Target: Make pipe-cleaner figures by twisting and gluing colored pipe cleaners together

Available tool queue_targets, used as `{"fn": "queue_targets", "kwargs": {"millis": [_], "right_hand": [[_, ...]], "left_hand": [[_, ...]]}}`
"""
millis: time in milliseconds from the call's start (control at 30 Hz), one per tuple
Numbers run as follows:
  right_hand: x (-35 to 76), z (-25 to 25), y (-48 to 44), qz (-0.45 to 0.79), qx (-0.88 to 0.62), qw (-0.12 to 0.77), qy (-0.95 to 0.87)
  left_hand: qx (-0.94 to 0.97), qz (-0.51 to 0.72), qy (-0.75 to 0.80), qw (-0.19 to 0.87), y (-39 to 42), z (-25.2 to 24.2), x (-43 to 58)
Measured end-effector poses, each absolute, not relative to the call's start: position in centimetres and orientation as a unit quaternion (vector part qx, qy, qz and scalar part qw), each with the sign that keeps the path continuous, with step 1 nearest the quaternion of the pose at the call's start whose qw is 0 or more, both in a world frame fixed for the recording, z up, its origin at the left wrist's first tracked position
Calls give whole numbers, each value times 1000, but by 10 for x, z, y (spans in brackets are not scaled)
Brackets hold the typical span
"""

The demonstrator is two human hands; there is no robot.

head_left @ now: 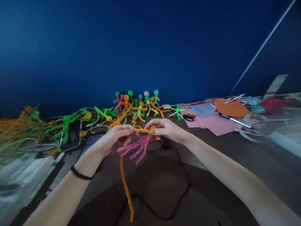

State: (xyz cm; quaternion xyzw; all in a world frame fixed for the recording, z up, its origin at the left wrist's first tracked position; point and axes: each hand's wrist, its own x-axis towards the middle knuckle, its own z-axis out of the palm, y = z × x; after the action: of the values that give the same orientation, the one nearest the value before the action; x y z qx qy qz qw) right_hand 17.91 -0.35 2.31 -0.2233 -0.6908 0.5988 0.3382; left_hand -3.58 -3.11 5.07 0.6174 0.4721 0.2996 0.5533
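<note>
My left hand (pixel 121 135) pinches an orange pipe cleaner (pixel 125 185), whose loose tail hangs down toward the front of the table. Between both hands the orange length runs fairly straight to a coiled orange bundle (pixel 154 131). My right hand (pixel 168 129) has its fingers closed around that bundle. Several pink pipe cleaner strands (pixel 139 147) spread from the bundle down to the left, below my left fingers. Just behind my hands stands a group of small pipe cleaner figures (pixel 140 111) in orange, green, pink and blue.
A black cable (pixel 188 185) curves over the dark table (pixel 162 191). At left lie a phone (pixel 70 135), a white cable (pixel 97 116) and green and orange pipe cleaners (pixel 22 121). Pink paper (pixel 217 125), orange paper (pixel 231 108) and scissors (pixel 189 118) lie right. A blue wall (pixel 150 47) rises behind.
</note>
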Motion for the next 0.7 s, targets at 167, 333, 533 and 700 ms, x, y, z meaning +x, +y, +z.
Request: {"fn": "queue_targets", "kwargs": {"millis": [167, 333, 533, 700], "right_hand": [[178, 27, -7, 577, -225, 357, -700], [178, 27, -6, 566, -239, 360, -702], [179, 28, -6, 566, -237, 343, -711], [179, 29, -7, 573, -227, 342, -709]], "left_hand": [[655, 274, 476, 519, -31, 49, -34], [661, 268, 487, 504, -30, 47, -33], [635, 275, 485, 535, -31, 48, -33], [627, 265, 493, 542, -32, 49, -33]]}}
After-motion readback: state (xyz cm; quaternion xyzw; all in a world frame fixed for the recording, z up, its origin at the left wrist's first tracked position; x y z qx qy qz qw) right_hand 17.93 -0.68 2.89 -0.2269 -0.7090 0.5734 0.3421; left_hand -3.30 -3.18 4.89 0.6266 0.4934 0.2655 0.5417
